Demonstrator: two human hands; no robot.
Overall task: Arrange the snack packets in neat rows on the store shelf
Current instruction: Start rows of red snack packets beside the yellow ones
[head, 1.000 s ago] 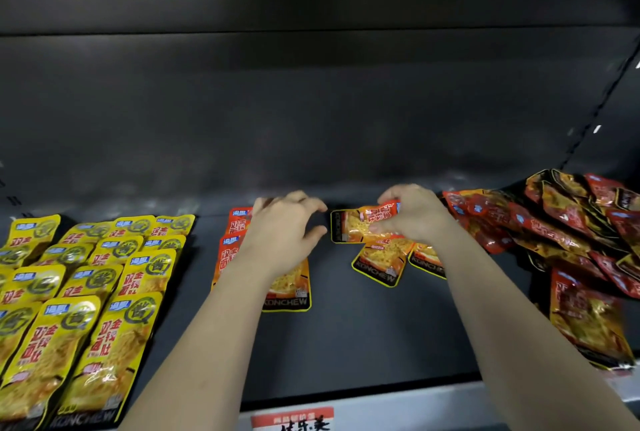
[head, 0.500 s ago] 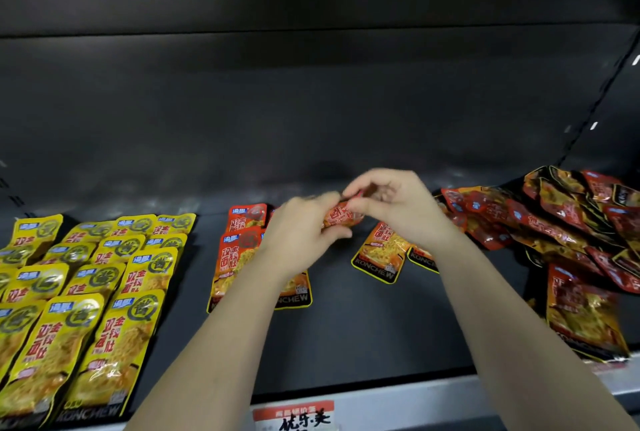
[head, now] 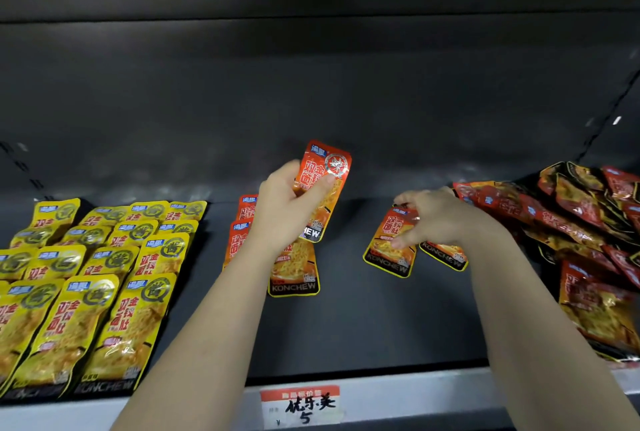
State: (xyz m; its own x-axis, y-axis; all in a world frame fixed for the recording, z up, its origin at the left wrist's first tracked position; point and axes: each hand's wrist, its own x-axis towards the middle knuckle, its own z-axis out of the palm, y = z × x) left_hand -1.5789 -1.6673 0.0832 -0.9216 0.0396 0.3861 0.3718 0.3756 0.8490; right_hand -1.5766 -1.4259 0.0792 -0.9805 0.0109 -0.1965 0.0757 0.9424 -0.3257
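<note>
My left hand [head: 285,209] grips an orange-red snack packet [head: 325,174] and holds it upright above the dark shelf [head: 346,320]. Under that hand lies a short column of orange-red packets [head: 294,275], partly hidden by my wrist. My right hand [head: 433,217] rests with curled fingers on two loose orange-red packets [head: 389,250], fingertips at the top edge of the left one. Whether it has lifted either packet cannot be told.
Yellow packets [head: 90,285] lie in neat overlapping rows at the left. A loose heap of red and black packets [head: 588,236] fills the right end. A white price tag [head: 301,406] sits on the grey front rail. The shelf's back wall stands close behind.
My left hand took the orange-red packet from my right hand and raised it upright. My right hand moved right and down onto the two loose packets.
</note>
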